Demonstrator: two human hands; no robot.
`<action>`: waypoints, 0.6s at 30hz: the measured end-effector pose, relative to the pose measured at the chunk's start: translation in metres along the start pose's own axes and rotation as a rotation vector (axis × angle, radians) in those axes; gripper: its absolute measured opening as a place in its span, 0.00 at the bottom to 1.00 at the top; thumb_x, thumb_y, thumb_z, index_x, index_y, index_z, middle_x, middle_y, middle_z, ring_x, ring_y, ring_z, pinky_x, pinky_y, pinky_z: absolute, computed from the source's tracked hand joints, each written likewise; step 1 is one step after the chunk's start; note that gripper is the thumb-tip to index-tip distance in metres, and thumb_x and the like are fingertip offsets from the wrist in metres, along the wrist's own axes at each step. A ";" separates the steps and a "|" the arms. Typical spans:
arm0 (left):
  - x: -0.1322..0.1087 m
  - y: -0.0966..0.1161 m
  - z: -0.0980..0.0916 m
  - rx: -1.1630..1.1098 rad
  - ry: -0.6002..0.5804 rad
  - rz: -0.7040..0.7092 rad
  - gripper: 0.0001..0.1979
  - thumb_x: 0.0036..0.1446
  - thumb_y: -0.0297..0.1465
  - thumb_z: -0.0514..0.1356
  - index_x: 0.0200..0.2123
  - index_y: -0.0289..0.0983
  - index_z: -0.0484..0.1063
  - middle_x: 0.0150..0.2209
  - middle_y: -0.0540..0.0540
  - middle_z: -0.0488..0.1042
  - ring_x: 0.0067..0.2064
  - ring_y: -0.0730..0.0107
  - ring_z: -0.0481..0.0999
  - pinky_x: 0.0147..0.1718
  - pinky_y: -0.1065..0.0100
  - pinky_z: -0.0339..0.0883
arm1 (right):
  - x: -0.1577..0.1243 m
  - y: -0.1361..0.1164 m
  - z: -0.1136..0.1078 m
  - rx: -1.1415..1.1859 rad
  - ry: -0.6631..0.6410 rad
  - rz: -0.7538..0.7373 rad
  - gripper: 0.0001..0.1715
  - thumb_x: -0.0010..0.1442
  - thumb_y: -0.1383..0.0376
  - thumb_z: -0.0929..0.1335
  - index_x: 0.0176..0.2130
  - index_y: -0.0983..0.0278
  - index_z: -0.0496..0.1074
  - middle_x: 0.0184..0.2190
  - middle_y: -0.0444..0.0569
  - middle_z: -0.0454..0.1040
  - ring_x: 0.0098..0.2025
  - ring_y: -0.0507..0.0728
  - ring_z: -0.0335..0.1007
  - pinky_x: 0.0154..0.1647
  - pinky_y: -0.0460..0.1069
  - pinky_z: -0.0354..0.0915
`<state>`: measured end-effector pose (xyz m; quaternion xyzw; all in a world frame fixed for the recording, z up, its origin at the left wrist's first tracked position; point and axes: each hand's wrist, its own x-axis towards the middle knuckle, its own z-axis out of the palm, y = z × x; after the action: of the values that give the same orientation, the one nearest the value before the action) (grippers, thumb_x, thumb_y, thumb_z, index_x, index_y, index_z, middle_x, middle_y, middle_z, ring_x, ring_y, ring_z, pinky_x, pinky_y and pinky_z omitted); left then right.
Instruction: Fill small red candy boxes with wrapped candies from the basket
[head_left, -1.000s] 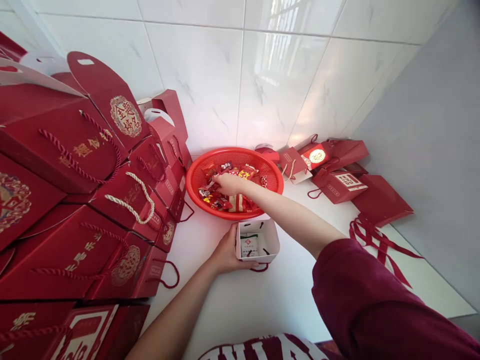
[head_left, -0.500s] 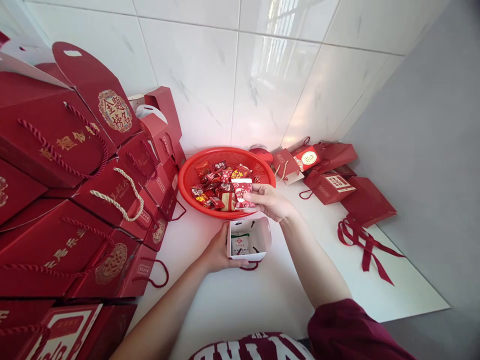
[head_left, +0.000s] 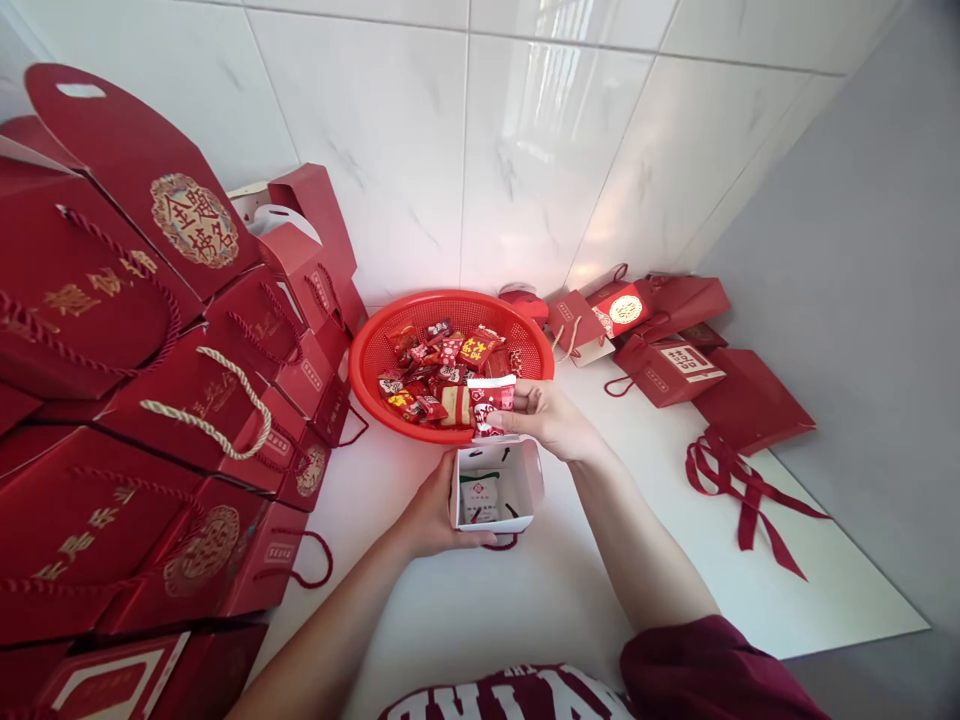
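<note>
My left hand (head_left: 433,515) grips a small gift box (head_left: 520,482) from its left side. The box's top is open, showing a white interior, knotted cord ends and a white packet (head_left: 478,502) with a green edge. A dark red cord handle hangs at its near side. Between thumb and fingers, my right hand (head_left: 553,420) pinches a red-and-white candy packet (head_left: 489,398), held just above the box's far edge. Right behind it stands a red plastic basket (head_left: 363,392) holding several wrapped sweets, mostly red.
Many red gift boxes (head_left: 247,400) with rope handles are stacked along the left. At the right lie more small red boxes (head_left: 667,370), a flat red bag (head_left: 754,398) and a loose red ribbon (head_left: 750,490). A tiled wall (head_left: 375,110) closes off the back.
My right hand has lowered the candy packet toward the box, and the packet has tilted. My left hand keeps its hold on the box. The view has shifted slightly.
</note>
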<state>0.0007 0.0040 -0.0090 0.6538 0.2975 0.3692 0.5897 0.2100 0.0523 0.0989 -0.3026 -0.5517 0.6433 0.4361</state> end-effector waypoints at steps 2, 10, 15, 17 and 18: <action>0.000 -0.002 0.000 0.020 0.018 0.001 0.51 0.36 0.33 0.78 0.62 0.44 0.57 0.61 0.36 0.66 0.63 0.40 0.66 0.59 0.39 0.62 | -0.002 -0.002 0.003 0.007 0.015 -0.013 0.19 0.54 0.62 0.78 0.46 0.63 0.79 0.42 0.48 0.82 0.45 0.55 0.79 0.47 0.47 0.74; -0.001 -0.004 -0.002 0.107 0.007 -0.011 0.52 0.36 0.35 0.78 0.62 0.44 0.55 0.60 0.37 0.67 0.61 0.41 0.68 0.58 0.42 0.64 | 0.003 -0.009 0.015 0.405 0.308 0.097 0.21 0.63 0.53 0.71 0.45 0.67 0.77 0.43 0.54 0.81 0.37 0.56 0.81 0.25 0.41 0.77; -0.001 -0.002 -0.003 0.108 0.015 -0.029 0.52 0.35 0.36 0.78 0.61 0.43 0.55 0.60 0.37 0.67 0.61 0.42 0.68 0.58 0.42 0.64 | 0.006 -0.015 0.008 0.575 0.300 0.116 0.25 0.67 0.50 0.65 0.44 0.68 0.77 0.45 0.56 0.81 0.47 0.56 0.80 0.31 0.36 0.76; -0.001 -0.002 -0.003 0.105 0.018 -0.032 0.52 0.35 0.35 0.78 0.61 0.44 0.56 0.60 0.38 0.67 0.61 0.42 0.68 0.59 0.41 0.63 | 0.004 -0.016 0.007 0.536 0.286 0.108 0.27 0.66 0.47 0.66 0.45 0.68 0.77 0.45 0.57 0.80 0.50 0.57 0.78 0.32 0.37 0.76; -0.001 -0.002 -0.003 0.102 0.020 -0.031 0.52 0.35 0.35 0.79 0.61 0.44 0.56 0.60 0.38 0.67 0.61 0.42 0.68 0.59 0.41 0.63 | 0.003 -0.016 0.007 0.502 0.283 0.100 0.28 0.65 0.46 0.67 0.45 0.68 0.77 0.46 0.58 0.80 0.50 0.58 0.78 0.33 0.37 0.77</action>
<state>-0.0018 0.0049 -0.0106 0.6746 0.3319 0.3509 0.5582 0.2061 0.0519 0.1160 -0.2986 -0.2932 0.7321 0.5376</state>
